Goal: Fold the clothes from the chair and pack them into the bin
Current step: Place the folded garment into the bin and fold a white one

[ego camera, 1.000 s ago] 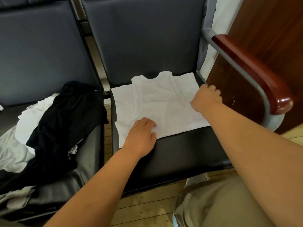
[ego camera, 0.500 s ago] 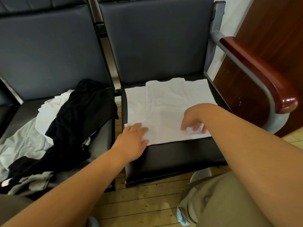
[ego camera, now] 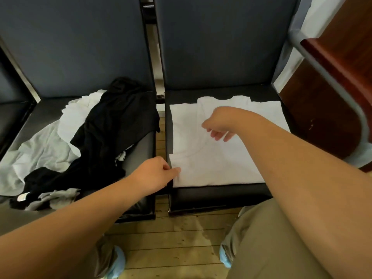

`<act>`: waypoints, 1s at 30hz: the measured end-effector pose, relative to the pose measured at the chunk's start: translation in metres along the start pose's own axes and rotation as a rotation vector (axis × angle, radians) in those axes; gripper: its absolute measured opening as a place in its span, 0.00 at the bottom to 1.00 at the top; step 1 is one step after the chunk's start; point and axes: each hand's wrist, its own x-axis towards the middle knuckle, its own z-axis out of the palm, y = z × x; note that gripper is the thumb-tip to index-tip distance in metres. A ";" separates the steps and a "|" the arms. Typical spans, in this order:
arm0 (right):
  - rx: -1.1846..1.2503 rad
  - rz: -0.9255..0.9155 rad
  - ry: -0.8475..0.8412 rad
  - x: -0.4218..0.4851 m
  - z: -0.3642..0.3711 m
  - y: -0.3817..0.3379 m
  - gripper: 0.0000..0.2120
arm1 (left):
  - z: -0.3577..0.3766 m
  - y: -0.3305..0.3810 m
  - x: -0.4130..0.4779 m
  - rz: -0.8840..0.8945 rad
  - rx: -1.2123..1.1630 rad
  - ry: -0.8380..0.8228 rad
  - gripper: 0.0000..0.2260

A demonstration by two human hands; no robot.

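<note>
A white shirt lies flat and partly folded on the right chair seat. My left hand is at the shirt's near left corner, with thumb and fingertips pinching the edge of the cloth. Over the middle of the shirt hovers my right hand, fingers hanging loosely curled and holding nothing. On the left seat is a heap of unfolded clothes: a black garment draped over white and grey pieces. No bin is in view.
A dark red armrest on a grey metal frame borders the right seat, with a wooden panel behind it. A narrow gap separates the two seats. My knees and blue shoe covers are over the plank floor below.
My left hand slid off the top of the shirt to its near left corner. My right hand left the shirt's right edge, passed the near edge, and now hangs above the middle.
</note>
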 end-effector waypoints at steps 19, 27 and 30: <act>-0.351 -0.182 0.336 0.086 0.065 -0.093 0.18 | 0.007 0.008 0.032 -0.092 -0.207 -0.089 0.10; 0.121 -0.393 0.460 0.075 0.032 -0.087 0.06 | -0.047 0.026 0.024 -0.128 -0.157 -0.209 0.12; 0.171 -0.491 0.447 0.065 0.021 -0.085 0.13 | -0.071 0.038 0.013 -0.092 -0.042 -0.187 0.07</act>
